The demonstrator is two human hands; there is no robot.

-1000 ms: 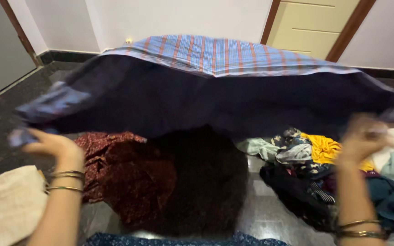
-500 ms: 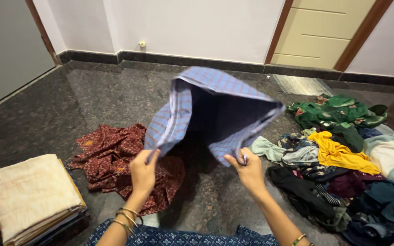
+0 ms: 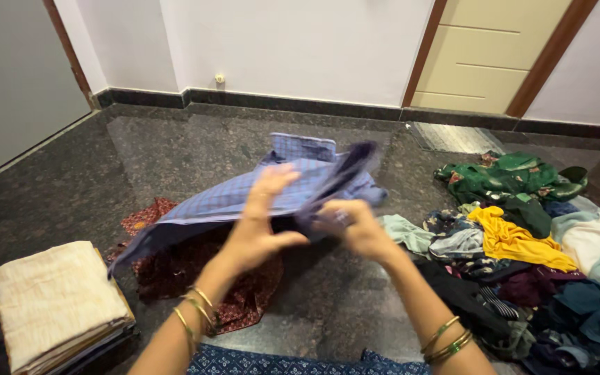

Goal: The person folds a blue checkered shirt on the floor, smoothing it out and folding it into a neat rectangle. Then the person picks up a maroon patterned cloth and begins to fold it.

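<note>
- Left hand point(image 3: 262, 212): fingers spread wide, palm flat against the blue checked cotton cloth point(image 3: 244, 201), thumb under its edge. Gold bangles on that wrist.
- Right hand point(image 3: 352, 226): closed on a bunched bit of the same cloth, just right of the left hand. Green and gold bangles on that wrist.
- Blue checked cloth: held up in the air over the dark shiny stone floor point(image 3: 175, 146), mid scene. Part folded; one long side hangs down to the left, a lighter band sticks up at the far edge. It looks blurry.
- Under it, on the floor: dark red printed cloth point(image 3: 244, 298), spread flat.
- Near left: stack of folded cream cloth point(image 3: 57, 302), neat, well apart from the hands.
- Right side: messy pile of mixed clothes point(image 3: 522, 278), w/ a yellow top point(image 3: 512, 239) in the mid and a green printed piece point(image 3: 508, 177) at the far end.
- Near edge: blue patterned fabric point(image 3: 279, 364) below the arms.
- Far: white wall point(image 3: 300, 42) and a cream door point(image 3: 494, 48) w/ brown frame.
</note>
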